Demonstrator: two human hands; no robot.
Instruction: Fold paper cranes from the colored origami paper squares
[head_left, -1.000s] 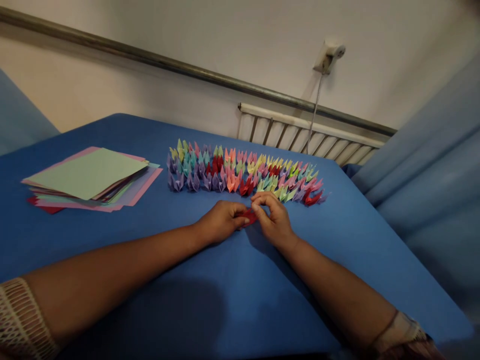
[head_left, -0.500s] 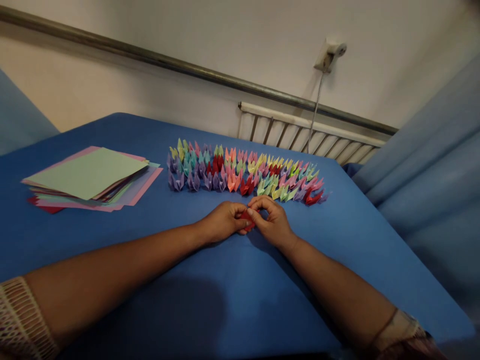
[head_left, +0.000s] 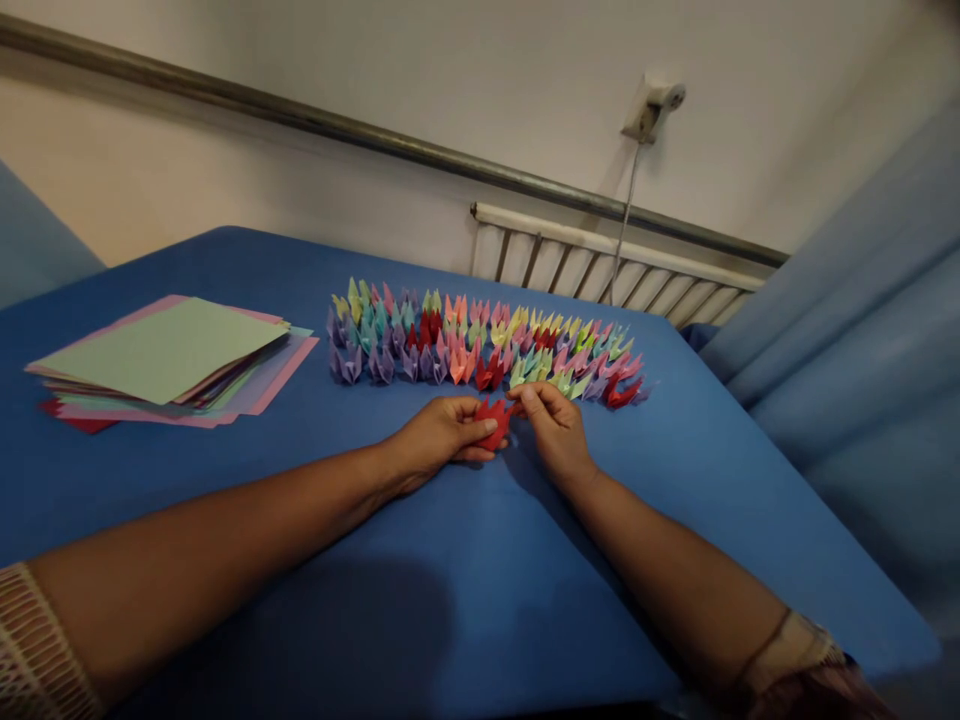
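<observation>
A red origami crane, partly folded out into points, is pinched between the thumb and fingers of my left hand. My right hand is closed at the crane's right side, its thumb and forefinger gripping a pointed tip there. Some of the paper is covered by my fingers. Just beyond both hands stand rows of finished paper cranes in purple, red, green, yellow, pink and blue.
To the left lies a stack of coloured paper sheets, pale green on top. Everything rests on a blue-covered table. Behind are a metal rail, a radiator and a wall socket with a plug; a blue curtain hangs at right.
My right hand has drawn slightly back to the right from my left, leaving more of the red crane showing with its points upward. The camera view has shifted slightly.
</observation>
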